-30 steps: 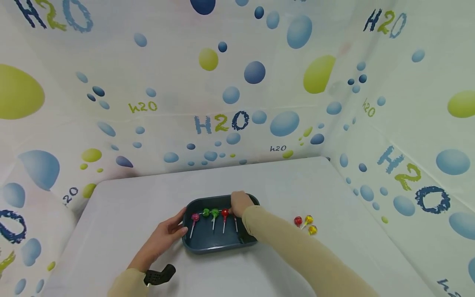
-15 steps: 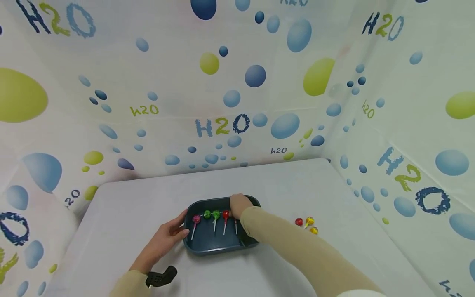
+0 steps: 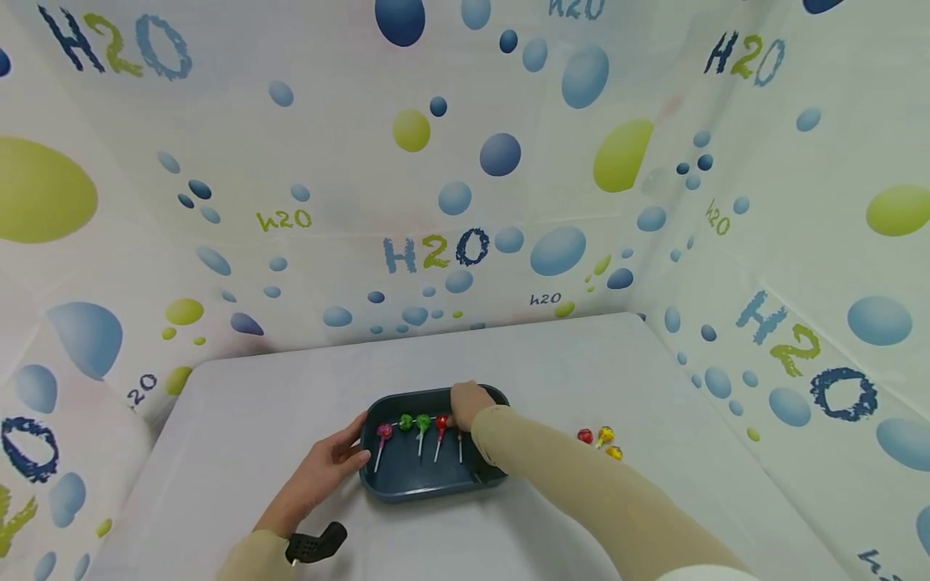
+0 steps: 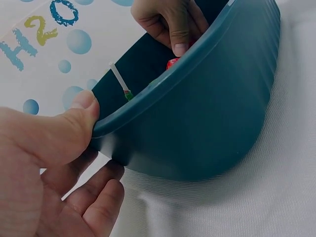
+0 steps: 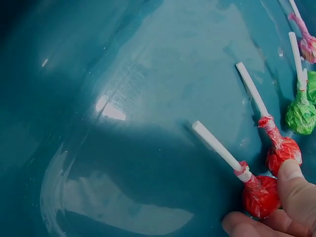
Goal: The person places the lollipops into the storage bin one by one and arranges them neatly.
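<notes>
A dark blue-green tray (image 3: 417, 484) rests on the table. My left hand (image 3: 323, 472) grips its left end, thumb (image 4: 85, 106) on the rim and fingers against the outer wall. Inside the tray, my right hand (image 3: 471, 403) pinches a red lollipop (image 5: 260, 198) by its wrapped head, between thumb and fingers. A second red lollipop (image 5: 282, 154) lies right beside it, touching the thumb. Farther left in the row are two green lollipops, one upright in the head view (image 3: 423, 423) and one sideways, then a pink lollipop (image 3: 384, 432). The forearm hides the tray's right end.
On the table right of the tray lie a red lollipop (image 3: 584, 436) and two yellow ones, the nearer yellow lollipop (image 3: 613, 453) partly behind my right sleeve. A white cloth covers the table (image 3: 283, 387). Printed sheets with bubbles (image 3: 500, 155) stand behind and beside it.
The head view has tipped slightly. Both hands keep their places; the sticks of the two red lollipops near my right hand have swung slightly left at their near ends.
</notes>
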Tool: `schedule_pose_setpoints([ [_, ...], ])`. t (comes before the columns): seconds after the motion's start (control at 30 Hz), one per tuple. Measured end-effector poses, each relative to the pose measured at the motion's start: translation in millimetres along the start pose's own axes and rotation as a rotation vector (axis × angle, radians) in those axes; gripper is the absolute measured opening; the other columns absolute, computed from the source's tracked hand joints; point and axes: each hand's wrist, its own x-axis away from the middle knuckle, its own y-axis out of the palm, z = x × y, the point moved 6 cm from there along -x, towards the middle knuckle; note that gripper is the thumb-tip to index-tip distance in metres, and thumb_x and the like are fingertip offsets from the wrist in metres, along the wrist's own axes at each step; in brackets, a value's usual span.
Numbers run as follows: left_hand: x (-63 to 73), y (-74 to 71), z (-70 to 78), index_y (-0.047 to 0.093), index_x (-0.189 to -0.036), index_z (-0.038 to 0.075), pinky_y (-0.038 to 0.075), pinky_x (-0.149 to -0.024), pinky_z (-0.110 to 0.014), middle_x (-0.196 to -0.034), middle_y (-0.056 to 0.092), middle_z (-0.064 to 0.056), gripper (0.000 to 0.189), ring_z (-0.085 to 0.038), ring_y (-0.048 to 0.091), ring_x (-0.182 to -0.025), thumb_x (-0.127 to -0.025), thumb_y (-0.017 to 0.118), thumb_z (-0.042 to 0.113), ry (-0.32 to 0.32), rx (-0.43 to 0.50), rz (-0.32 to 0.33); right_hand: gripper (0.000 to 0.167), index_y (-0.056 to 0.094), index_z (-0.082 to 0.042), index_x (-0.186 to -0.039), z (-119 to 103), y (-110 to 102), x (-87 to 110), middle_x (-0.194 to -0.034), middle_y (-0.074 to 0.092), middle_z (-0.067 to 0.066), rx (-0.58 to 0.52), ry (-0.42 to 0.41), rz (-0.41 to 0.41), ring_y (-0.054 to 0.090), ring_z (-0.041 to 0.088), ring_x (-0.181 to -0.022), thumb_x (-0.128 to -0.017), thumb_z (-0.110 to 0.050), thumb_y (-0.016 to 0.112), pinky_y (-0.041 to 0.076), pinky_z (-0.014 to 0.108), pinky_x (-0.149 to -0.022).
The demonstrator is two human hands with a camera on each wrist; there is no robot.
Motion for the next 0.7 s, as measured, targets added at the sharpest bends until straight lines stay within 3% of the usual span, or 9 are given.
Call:
schedule_pose_setpoints([
  [0.23,0.3,0.5,1.0,0.027,-0.162,0.012,0.043,-0.115,-0.049,-0.166,0.027,-0.02,0.071,-0.046,0.043,-0.145,-0.101,0.063,0.012,0.003,-0.005,0.001,0.028,0.075,0.002,-0.097,1,-1,0.3,-0.09,0.075,0.012,-0.02,0.009,-0.02,0.063,0.018,-0.072,-0.087,-0.023,0.083,0.059,0.034,-0.073],
  [0.43,-0.1,1.3,2.0,0.027,-0.163,0.011,0.043,-0.115,-0.049,-0.166,0.026,-0.02,0.07,-0.045,0.042,-0.146,-0.102,0.062,0.011,0.008,-0.003,-0.004,0.031,0.071,0.0,-0.087,7,-16,2.2,-0.077,0.069,0.008,-0.068,-0.029,-0.012,0.059,0.016,-0.066,-0.09,-0.029,0.081,0.055,0.03,-0.066],
  [0.53,-0.5,1.0,1.9,0.026,-0.163,0.011,0.043,-0.116,-0.048,-0.167,0.026,-0.02,0.07,-0.044,0.043,-0.146,-0.102,0.062,0.011,0.01,-0.01,-0.002,0.029,0.073,0.0,-0.09,16,-41,7.1,-0.076,0.071,0.008,-0.242,-0.032,-0.027,0.065,0.018,-0.068,-0.092,-0.029,0.078,0.058,0.028,-0.067],
  [0.7,0.1,-0.2,2.8,0.026,-0.163,0.01,0.042,-0.116,-0.048,-0.166,0.026,-0.02,0.07,-0.044,0.043,-0.146,-0.103,0.061,0.012,0.024,-0.024,-0.002,0.028,0.074,0.0,-0.113,49,-87,19.5,-0.1,0.077,0.01,-0.609,-0.069,0.018,0.075,0.02,-0.088,-0.098,-0.024,0.071,0.065,0.031,-0.081],
])
